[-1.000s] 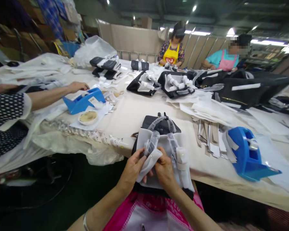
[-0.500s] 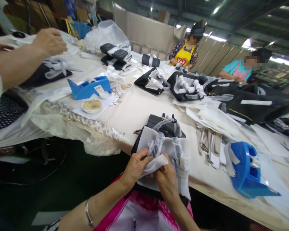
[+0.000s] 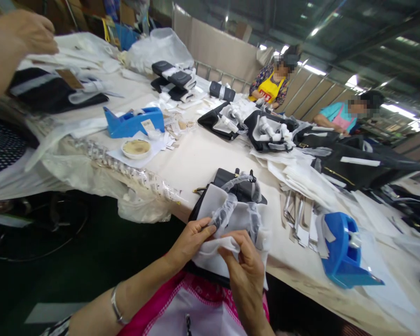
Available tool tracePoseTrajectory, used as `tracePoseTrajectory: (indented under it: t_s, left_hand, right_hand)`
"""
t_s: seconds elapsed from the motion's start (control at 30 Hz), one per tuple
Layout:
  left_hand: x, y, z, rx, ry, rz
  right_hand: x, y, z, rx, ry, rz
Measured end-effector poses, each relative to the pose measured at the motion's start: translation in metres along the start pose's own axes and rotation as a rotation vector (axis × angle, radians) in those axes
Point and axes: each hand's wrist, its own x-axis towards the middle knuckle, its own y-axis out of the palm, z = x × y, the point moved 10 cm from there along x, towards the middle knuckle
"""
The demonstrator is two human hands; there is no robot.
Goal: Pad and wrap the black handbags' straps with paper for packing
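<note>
White foam sheet (image 3: pixel 215 252) is pinched in the rt hand (image 3: pixel 243 266), fingers bent narrow. Left hand (image 3: pixel 191 242), narrow too, grips the same sheet right by a plastic-wrapped bag handle (image 3: pixel 224 212). Work now is at this wrapped handle, w/ both hands close on it. Black handbag (image 3: pixel 233 182) lies on the counter (image 3: pixel 203 163) just past both hands. Blue tape dispenser (image 3: pixel 343 252) sits beyond the rt hand, near cut paper strips (image 3: pixel 297 219)
</note>
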Motion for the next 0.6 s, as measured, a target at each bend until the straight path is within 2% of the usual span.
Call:
tracePoseTrajectory:
  t_s: [0.17,0.37,0.47,0.6]
  left_hand:
    - [-0.005,-0.005,-0.007,0.098,0.041,-0.001]
    - [-0.016,-0.008,-0.016,0.006,-0.004,0.001]
    - [-0.021,-0.014,-0.021,0.102,0.013,-0.01]
    - [-0.022,-0.01,-0.02,0.198,0.023,0.104]
  right_hand:
    - [0.007,-0.003,0.012,-0.051,0.003,-0.006]
    - [0.022,-0.002,0.009,-0.032,0.032,0.006]
    - [0.029,-0.002,0.007,-0.026,0.067,0.014]
    - [0.039,-0.002,0.002,0.011,0.108,0.024]
